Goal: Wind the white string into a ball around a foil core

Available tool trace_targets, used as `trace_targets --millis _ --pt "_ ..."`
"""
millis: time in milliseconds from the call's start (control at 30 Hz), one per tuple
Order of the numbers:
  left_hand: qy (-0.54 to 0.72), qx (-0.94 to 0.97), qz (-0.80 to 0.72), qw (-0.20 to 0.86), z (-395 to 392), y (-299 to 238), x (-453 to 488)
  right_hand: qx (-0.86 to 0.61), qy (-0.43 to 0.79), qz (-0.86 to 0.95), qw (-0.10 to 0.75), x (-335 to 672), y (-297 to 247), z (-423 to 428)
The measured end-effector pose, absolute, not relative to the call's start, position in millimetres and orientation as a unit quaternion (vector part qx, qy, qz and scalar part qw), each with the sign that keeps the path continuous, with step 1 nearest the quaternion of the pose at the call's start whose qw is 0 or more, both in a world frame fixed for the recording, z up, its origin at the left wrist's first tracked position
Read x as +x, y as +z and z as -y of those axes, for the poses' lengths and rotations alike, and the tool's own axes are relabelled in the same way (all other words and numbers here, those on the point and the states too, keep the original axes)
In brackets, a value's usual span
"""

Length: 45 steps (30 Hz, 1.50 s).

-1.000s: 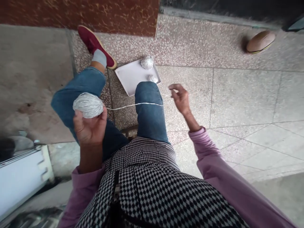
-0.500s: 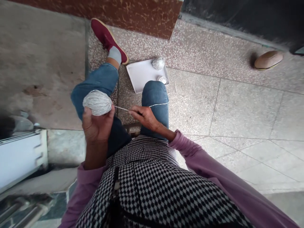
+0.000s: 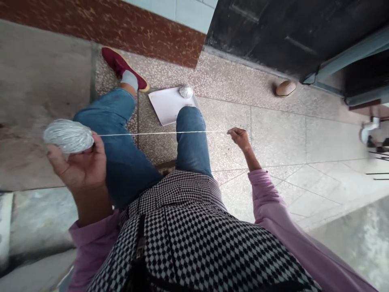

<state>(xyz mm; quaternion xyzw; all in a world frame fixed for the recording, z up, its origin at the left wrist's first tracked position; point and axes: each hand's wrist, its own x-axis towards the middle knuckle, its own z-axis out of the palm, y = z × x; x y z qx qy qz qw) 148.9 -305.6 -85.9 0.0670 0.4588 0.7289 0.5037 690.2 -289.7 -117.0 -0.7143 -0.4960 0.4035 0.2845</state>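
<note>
A ball of white yarn (image 3: 67, 135) rests at the left in my left hand (image 3: 82, 166), with the thumb and fingers gripping its lower side. From the ball a straight, taut strand of yarn (image 3: 154, 133) runs rightward across both knees. My right hand (image 3: 239, 138) pinches the far end of that stretch, out to the right of my knee. Beyond my knees a white tray (image 3: 165, 104) lies on the floor. Inside it, near the far right corner, sits another white ball (image 3: 186, 92). My right knee covers the tray's near right part.
A dark red shoe (image 3: 121, 67) on my foot stands left of the tray. A tan rounded object (image 3: 285, 88) lies on the speckled floor by the dark door (image 3: 258, 36). A red-brown wall base (image 3: 121, 28) runs along the far side.
My hands have moved far apart: the left with the yarn ball to the left, the right to the right with the strand. The view has shifted slightly, and the strand between them is longer.
</note>
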Motion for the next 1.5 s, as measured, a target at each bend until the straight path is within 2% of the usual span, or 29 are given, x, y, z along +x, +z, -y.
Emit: trace_targets --millis 200,333,500,600,700,933,1167,1333,1500 --pt "0.733 0.100 -0.440 0.510 310 -95 144 -0.826 0.305 0.441 0.175 716 -100 302" --pt "0.737 0.083 -0.433 0.513 302 -112 154 -0.798 0.297 0.493 0.179 655 -107 279" --pt "0.705 0.094 -0.446 0.543 301 -123 174 -0.636 0.402 0.619 0.224 494 -126 248" --pt "0.690 0.104 -0.453 0.555 306 -124 181 -0.519 0.495 0.665 0.209 406 -129 252" --pt "0.695 0.117 -0.456 0.544 311 -132 179 -0.442 0.562 0.675 0.182 366 -123 278" --pt "0.682 0.170 -0.481 0.524 310 -164 174 -0.391 0.670 0.605 0.178 391 -76 321" --pt "0.602 0.252 -0.519 0.552 314 -153 196 -0.384 0.601 0.657 0.246 412 -40 258" --pt "0.521 0.291 -0.477 0.645 320 -135 194 -0.471 0.576 0.611 0.270 418 -60 218" --pt "0.550 0.267 -0.436 0.661 322 -135 197 -0.497 0.637 0.516 0.284 398 -104 255"
